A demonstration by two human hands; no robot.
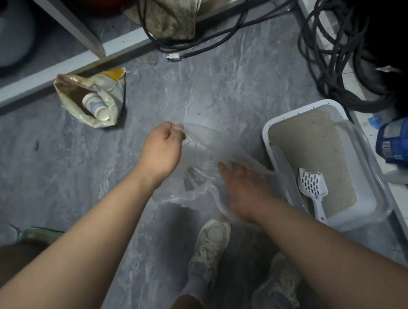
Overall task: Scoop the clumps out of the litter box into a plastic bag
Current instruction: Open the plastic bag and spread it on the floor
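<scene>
The litter box [365,210] sits on the floor [51,167] at the person's right, a white, rigid rectangular tray with a raised rim. Filled with pale sandy litter [316,149], it probably weighs a good deal and is best left where it stands. No clumps can be made out from this view.

The plastic bag [205,154] hangs between the two hands, just left of the litter box. It is thin, clear and crumpled, so it looks very light, limp and slippery, liable to collapse shut or tear under damp clumps. The sensible place to hold it is the mouth edge, spread wide and kept close to the box rim.

The left hand [163,150] has its grip closed, fingers curled and pinching a bunched edge of the bag. The right hand [245,187] lies behind or inside the film with fingers mostly straight, seemingly spreading it and not clamping it.

The litter scoop [313,184] rests in the near end of the box, white slotted plastic, stiff and light. Its handle, pointing toward the person, is the obvious place to take it.
</scene>
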